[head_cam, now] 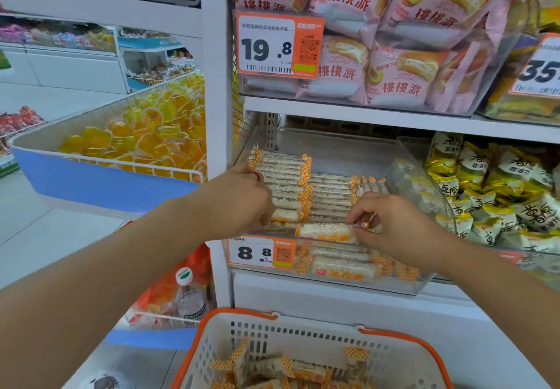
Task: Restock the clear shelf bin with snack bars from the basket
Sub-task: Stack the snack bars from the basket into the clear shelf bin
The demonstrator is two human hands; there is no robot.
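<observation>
Hands are reaching into the clear plastic shelf bin [403, 282] on the middle shelf. The right hand [397, 225] is pinching the orange-checked end of a white snack bar in a clear wrapper [327, 232], which is lying crosswise along the near edge of the bin, on top of the other bars. The left hand [242, 200] is sitting at the left side of the bin with its fingers curled down onto the stacked rows of identical snack bars [285, 176]; whether it is actually gripping one I cannot tell, since the fingertips are hiding behind the hand. Those rows are filling the left and middle of the bin, and more bars are showing through its front wall beside an orange price label reading 8.8 [260, 252]. Below and nearer, a white plastic basket with an orange rim [306, 340] is holding a loose heap of the same snack bars [272, 367]. To the right of the bin, yellow and white snack packets [497, 188] are crowding the neighbouring bin. On the shelf above, pink cake packets [394, 55] are standing behind an orange 19.8 price label [277, 44]. Far left, a blue-fronted wire bin of yellow jelly cups [142, 137] is standing in the aisle.
</observation>
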